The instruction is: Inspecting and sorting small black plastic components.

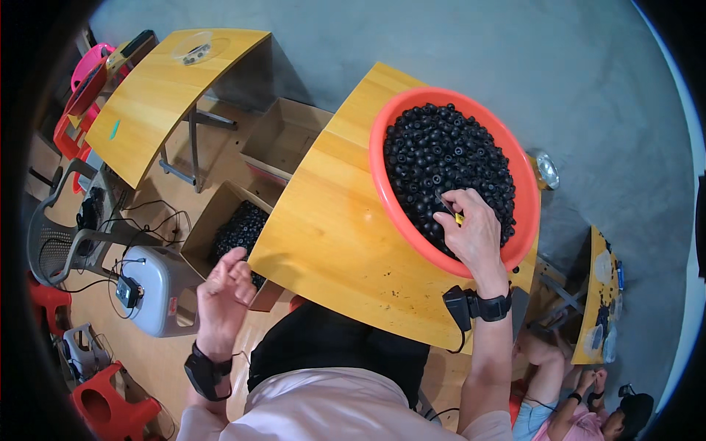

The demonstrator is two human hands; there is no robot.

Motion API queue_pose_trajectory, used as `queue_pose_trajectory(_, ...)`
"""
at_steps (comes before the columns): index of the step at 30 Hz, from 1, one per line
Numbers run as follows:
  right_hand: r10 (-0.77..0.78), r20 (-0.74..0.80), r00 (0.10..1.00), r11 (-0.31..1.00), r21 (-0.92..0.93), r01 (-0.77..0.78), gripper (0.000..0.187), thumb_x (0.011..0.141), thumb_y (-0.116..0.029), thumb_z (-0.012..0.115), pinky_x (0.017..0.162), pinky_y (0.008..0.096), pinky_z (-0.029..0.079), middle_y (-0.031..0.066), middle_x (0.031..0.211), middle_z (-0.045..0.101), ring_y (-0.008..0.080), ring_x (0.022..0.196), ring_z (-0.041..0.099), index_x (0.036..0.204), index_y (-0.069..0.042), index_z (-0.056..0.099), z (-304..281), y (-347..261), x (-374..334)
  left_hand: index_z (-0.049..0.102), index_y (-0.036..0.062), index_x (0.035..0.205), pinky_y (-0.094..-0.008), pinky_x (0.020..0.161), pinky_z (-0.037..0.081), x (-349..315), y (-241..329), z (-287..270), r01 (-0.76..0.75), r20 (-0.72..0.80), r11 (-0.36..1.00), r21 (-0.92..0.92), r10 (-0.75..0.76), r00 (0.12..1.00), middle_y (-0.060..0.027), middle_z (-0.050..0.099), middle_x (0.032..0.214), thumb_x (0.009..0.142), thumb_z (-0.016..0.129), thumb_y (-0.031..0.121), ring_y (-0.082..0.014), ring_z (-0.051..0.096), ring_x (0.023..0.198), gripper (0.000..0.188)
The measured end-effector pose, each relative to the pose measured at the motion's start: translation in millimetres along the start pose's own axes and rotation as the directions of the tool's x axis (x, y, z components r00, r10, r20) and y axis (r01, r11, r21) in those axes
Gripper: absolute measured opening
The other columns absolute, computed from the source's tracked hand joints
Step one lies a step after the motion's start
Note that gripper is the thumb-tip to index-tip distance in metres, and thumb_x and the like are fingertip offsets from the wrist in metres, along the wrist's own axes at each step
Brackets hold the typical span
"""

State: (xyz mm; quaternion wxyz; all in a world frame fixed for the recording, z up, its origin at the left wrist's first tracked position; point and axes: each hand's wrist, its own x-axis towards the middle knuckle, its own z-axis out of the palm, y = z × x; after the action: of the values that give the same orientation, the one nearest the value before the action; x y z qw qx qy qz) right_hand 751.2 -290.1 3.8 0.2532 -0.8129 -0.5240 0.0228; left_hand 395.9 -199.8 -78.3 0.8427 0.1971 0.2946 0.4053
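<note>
A large orange-red basin [376,158] stands on the yellow wooden table [316,220], heaped with small black round parts [441,147], several showing a hole. My right hand [474,228] is over the near side of the heap, closed on a small tool [460,218] with a yellow part and a thin tip; the fingers cover most of it. Off the table's left corner, my left hand [224,294] hovers by a cardboard box [202,228] holding more black parts. Its fingers are loosely curled and slightly blurred, with nothing visible between them.
Another cardboard box [283,140] stands on the floor behind. A grey-white stool [158,294] with a black device and cables is at left, near a grey chair [55,228]. A second yellow table [169,81] is at far left. Another person [566,411] sits at lower right.
</note>
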Motion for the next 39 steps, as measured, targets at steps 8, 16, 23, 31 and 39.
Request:
queue_pose_trajectory(8, 0.013, -0.182, 0.983, 0.964, 0.264, 0.036, 0.018, 0.070, -0.005, 0.071, 0.057, 0.0303, 0.042, 0.0072, 0.072, 0.054, 0.0212, 0.063, 0.056, 0.080, -0.003, 0.056, -6, -4, -54, 0.057, 0.0003, 0.108, -0.0235, 0.053, 0.034, -23, -61, 79, 0.277, 0.360, 0.961, 0.020, -0.266, 0.894, 0.0006, 0.048, 0.072, 0.085, 0.065, 0.021, -0.0091, 0.040, 0.058, 0.032)
queue_pose_trajectory(16, -0.103, -0.093, 0.990, 0.684, 0.716, 0.138, 0.027, 0.065, -0.013, 0.082, 0.051, 0.0234, 0.040, 0.0031, 0.075, 0.052, 0.0102, 0.059, 0.050, 0.085, -0.003, 0.067, 30, -38, -158, 0.058, 0.0022, 0.114, -0.0188, 0.062, 0.042, -29, -130, 86, 0.439, 0.507, 0.876, 0.199, -0.475, 0.719, -0.0004, 0.060, 0.085, 0.087, 0.063, 0.022, -0.0067, 0.052, 0.070, 0.034)
queue_pose_trajectory(23, -0.122, -0.099, 0.988, 0.655, 0.740, 0.155, 0.027, 0.066, -0.014, 0.081, 0.053, 0.0244, 0.040, 0.0027, 0.075, 0.052, 0.0115, 0.061, 0.049, 0.088, -0.004, 0.068, 47, -30, -175, 0.060, 0.0001, 0.100, -0.0242, 0.064, 0.041, -37, -139, 64, 0.563, 0.520, 0.819, 0.109, -0.530, 0.670, -0.0040, 0.061, 0.087, 0.084, 0.065, 0.024, -0.0105, 0.051, 0.071, 0.029)
queue_pose_trajectory(31, -0.113, -0.027, 0.993, 0.636, 0.766, 0.093, 0.020, 0.071, -0.004, 0.074, 0.055, 0.0250, 0.042, 0.0040, 0.076, 0.053, 0.0135, 0.064, 0.053, 0.090, -0.001, 0.068, 39, -47, -179, 0.060, 0.0000, 0.100, -0.0223, 0.063, 0.040, -48, -132, 68, 0.498, 0.503, 0.863, 0.089, -0.470, 0.725, -0.0028, 0.059, 0.084, 0.080, 0.070, 0.021, -0.0097, 0.051, 0.070, 0.031)
queue_pose_trajectory(39, -0.115, 0.050, 0.992, 0.575, 0.818, 0.025, 0.014, 0.074, -0.003, 0.070, 0.055, 0.0251, 0.041, 0.0034, 0.075, 0.053, 0.0121, 0.065, 0.052, 0.088, 0.000, 0.068, 36, -50, -175, 0.061, 0.0012, 0.095, -0.0229, 0.062, 0.039, -45, -129, 65, 0.502, 0.522, 0.852, 0.149, -0.499, 0.692, -0.0017, 0.058, 0.078, 0.080, 0.071, 0.022, -0.0105, 0.049, 0.069, 0.027)
